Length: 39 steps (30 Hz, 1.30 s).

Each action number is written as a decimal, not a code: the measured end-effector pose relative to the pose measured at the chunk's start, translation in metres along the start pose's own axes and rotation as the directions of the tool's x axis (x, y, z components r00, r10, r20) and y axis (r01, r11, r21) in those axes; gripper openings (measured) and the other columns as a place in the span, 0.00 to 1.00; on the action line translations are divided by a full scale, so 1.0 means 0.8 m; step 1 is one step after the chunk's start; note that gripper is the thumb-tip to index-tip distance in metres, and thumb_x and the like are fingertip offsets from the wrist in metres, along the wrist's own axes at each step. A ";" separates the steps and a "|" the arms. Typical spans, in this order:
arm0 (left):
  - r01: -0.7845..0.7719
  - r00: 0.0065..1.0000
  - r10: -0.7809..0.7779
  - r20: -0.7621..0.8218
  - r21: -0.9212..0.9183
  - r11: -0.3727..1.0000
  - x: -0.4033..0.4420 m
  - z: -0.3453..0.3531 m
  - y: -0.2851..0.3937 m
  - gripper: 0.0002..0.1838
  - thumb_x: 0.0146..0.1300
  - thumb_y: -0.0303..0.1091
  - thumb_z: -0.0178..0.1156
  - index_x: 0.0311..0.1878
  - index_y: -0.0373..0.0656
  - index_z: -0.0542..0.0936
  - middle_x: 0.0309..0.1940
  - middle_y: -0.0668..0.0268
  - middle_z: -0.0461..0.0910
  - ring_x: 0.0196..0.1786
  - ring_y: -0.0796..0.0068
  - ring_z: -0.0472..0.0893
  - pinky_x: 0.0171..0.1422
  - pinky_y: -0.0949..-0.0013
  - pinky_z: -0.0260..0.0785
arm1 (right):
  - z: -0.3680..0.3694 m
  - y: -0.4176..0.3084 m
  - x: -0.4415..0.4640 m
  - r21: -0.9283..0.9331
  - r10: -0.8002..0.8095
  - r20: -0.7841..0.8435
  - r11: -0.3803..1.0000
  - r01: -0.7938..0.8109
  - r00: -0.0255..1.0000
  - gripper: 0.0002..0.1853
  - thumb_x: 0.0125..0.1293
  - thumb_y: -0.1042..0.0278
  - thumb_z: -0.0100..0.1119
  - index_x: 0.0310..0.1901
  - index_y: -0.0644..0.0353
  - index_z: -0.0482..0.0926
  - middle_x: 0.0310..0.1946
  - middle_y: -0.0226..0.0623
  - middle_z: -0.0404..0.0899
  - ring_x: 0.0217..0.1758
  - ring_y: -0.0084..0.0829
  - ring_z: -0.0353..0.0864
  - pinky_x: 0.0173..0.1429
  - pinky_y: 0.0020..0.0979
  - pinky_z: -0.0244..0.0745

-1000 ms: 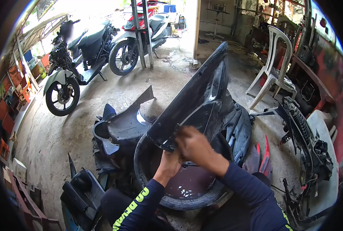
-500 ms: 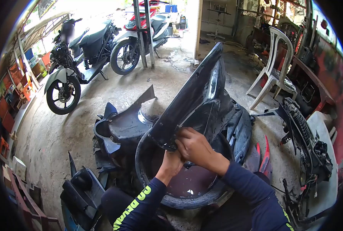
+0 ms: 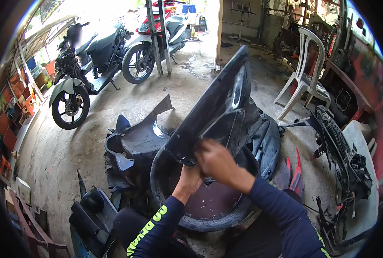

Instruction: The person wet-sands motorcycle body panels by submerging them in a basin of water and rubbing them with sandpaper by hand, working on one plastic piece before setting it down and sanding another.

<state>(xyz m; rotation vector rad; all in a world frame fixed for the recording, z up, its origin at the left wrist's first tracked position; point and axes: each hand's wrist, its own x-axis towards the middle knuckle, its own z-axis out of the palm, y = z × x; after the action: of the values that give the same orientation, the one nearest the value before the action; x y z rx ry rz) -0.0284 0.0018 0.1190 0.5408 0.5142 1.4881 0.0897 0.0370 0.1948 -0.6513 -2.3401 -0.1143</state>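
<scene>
A dark motorcycle body panel [image 3: 219, 101], wet and scuffed, stands tilted over a round black tub [image 3: 159, 189]. Brownish-red liquid [image 3: 213, 200] with pale flecks lies in the tub. My left hand [image 3: 189, 179] is closed round the panel's lower end, its fingers partly behind it. Against the panel's face, just above, my right hand [image 3: 219, 164] presses with curled fingers, slightly smeared by motion. Whatever sits under those fingers is hidden. More dark body panels [image 3: 266, 135] lie behind the tub on the right, and a grey-purple scooter cover [image 3: 144, 135] lies to its left.
Black plastic parts [image 3: 92, 213] lie at the lower left, and red-tipped panels [image 3: 295, 174] to the right. A scooter frame part [image 3: 344, 159] leans at the far right. A white plastic chair [image 3: 305, 77] and parked scooters [image 3: 92, 60] stand farther back on the concrete floor [image 3: 49, 150].
My right hand has shifted slightly up and left across the panel and is more blurred. The panel and my left hand have barely moved.
</scene>
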 end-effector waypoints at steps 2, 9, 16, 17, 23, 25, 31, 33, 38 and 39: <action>0.037 0.999 -0.036 -0.020 0.049 0.998 -0.007 0.007 0.011 0.16 0.70 0.25 0.56 0.60 0.42 0.72 0.52 0.62 0.79 0.52 0.65 0.83 0.48 0.57 0.85 | 0.003 0.030 0.000 -0.055 0.057 -0.065 0.997 -0.060 0.996 0.07 0.58 0.69 0.61 0.31 0.59 0.87 0.34 0.39 0.84 0.44 0.38 0.80 0.53 0.40 0.74; 0.037 0.998 -0.043 0.054 0.102 0.994 -0.009 0.011 0.010 0.17 0.70 0.25 0.57 0.61 0.42 0.72 0.53 0.61 0.79 0.52 0.63 0.84 0.43 0.55 0.86 | -0.003 0.017 -0.001 -0.104 0.130 -0.082 0.985 -0.138 0.988 0.09 0.61 0.63 0.61 0.34 0.56 0.88 0.38 0.30 0.86 0.53 0.38 0.75 0.73 0.48 0.57; 0.108 0.993 -0.117 -0.033 -0.201 0.974 0.000 -0.002 0.004 0.19 0.69 0.26 0.58 0.62 0.43 0.72 0.53 0.61 0.80 0.52 0.63 0.84 0.42 0.54 0.86 | 0.000 0.007 -0.003 -0.199 -0.025 -0.053 0.980 0.014 0.998 0.06 0.53 0.63 0.62 0.29 0.51 0.87 0.36 0.28 0.84 0.51 0.39 0.74 0.70 0.57 0.56; 0.054 0.999 -0.054 0.001 0.025 0.998 -0.004 -0.005 0.005 0.20 0.68 0.26 0.59 0.63 0.43 0.72 0.54 0.61 0.79 0.54 0.63 0.83 0.48 0.58 0.85 | -0.002 0.012 -0.002 -0.236 0.019 -0.069 0.971 -0.035 0.997 0.06 0.56 0.64 0.61 0.31 0.49 0.87 0.38 0.29 0.85 0.52 0.38 0.74 0.68 0.54 0.58; 0.045 0.995 -0.054 0.082 0.106 0.993 -0.002 -0.004 0.003 0.21 0.69 0.27 0.58 0.64 0.43 0.69 0.57 0.60 0.76 0.57 0.65 0.81 0.51 0.61 0.84 | -0.002 0.024 -0.002 -0.240 0.132 -0.056 0.960 -0.142 0.990 0.08 0.62 0.65 0.60 0.35 0.51 0.88 0.43 0.28 0.85 0.55 0.39 0.74 0.68 0.52 0.59; -0.003 1.000 0.004 -0.014 0.052 0.999 -0.005 -0.003 0.003 0.18 0.68 0.26 0.59 0.61 0.41 0.73 0.54 0.57 0.79 0.51 0.62 0.84 0.45 0.55 0.86 | 0.006 0.004 -0.012 -0.145 0.067 -0.009 0.987 -0.067 0.998 0.09 0.61 0.62 0.60 0.37 0.50 0.89 0.45 0.26 0.86 0.57 0.39 0.73 0.70 0.56 0.56; 0.038 0.996 -0.046 0.082 0.088 0.995 -0.002 -0.007 0.004 0.18 0.68 0.24 0.57 0.60 0.40 0.73 0.52 0.57 0.81 0.50 0.60 0.85 0.45 0.54 0.86 | -0.007 0.035 -0.006 -0.218 0.197 -0.102 0.952 -0.215 0.975 0.10 0.64 0.60 0.60 0.38 0.52 0.89 0.44 0.26 0.86 0.59 0.39 0.72 0.72 0.56 0.53; 0.032 0.996 -0.034 0.084 0.034 0.999 -0.001 -0.010 0.002 0.18 0.68 0.24 0.58 0.60 0.40 0.73 0.51 0.57 0.81 0.49 0.60 0.85 0.44 0.54 0.87 | 0.002 0.001 -0.014 -0.119 0.092 -0.001 0.989 -0.091 0.996 0.10 0.66 0.61 0.58 0.38 0.50 0.89 0.44 0.25 0.86 0.58 0.39 0.72 0.71 0.55 0.54; 0.064 0.996 -0.074 0.056 0.163 0.985 -0.004 -0.004 0.006 0.17 0.67 0.24 0.59 0.59 0.42 0.74 0.49 0.61 0.82 0.47 0.61 0.86 0.43 0.54 0.86 | -0.020 0.054 -0.002 -0.270 0.218 -0.183 0.926 -0.262 0.959 0.09 0.63 0.59 0.60 0.36 0.50 0.88 0.44 0.25 0.86 0.55 0.38 0.73 0.70 0.57 0.57; 0.073 0.994 -0.084 0.069 0.160 0.984 0.001 -0.014 -0.001 0.18 0.68 0.24 0.58 0.60 0.42 0.73 0.50 0.61 0.81 0.48 0.62 0.86 0.45 0.55 0.86 | -0.010 0.041 -0.006 -0.295 0.159 -0.082 0.939 -0.176 0.984 0.09 0.64 0.59 0.60 0.37 0.49 0.88 0.44 0.26 0.86 0.55 0.38 0.73 0.71 0.57 0.55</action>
<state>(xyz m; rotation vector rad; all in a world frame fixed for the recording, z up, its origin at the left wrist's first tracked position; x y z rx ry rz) -0.0351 0.0025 0.1096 0.6904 0.5905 1.3537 0.1139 0.0616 0.1945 -0.9811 -2.2202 -0.4133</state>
